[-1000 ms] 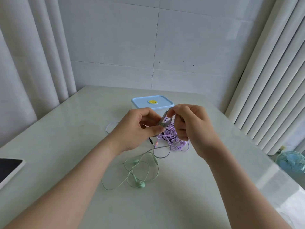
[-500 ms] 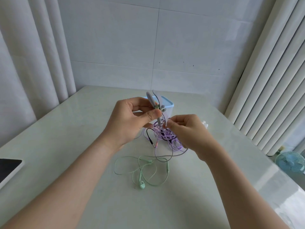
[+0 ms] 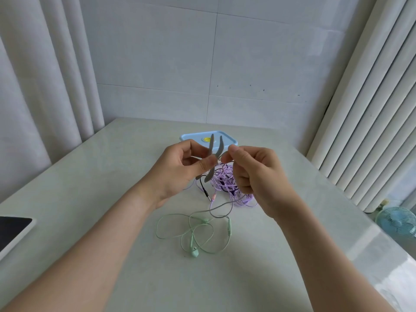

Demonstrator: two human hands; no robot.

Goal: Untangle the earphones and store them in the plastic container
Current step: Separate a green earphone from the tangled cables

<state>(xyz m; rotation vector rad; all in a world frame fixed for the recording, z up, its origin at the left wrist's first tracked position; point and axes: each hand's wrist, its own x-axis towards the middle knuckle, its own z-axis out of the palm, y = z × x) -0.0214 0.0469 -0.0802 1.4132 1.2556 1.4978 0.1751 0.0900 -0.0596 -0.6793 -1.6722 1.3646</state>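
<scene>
Nothing legible appears anywhere. The blue lid of the plastic container [image 3: 227, 138] carries a round yellow sticker [image 3: 206, 139], but its print is too small to read. The tablet [image 3: 13, 230] at the worktop's left edge has a dark screen with no writing.

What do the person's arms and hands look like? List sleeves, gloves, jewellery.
Left hand and right hand are bare: no gloves, no rings visible. The left forearm and right forearm are uncovered to the frame edge: no sleeve, watch or bracelet in view.
</scene>
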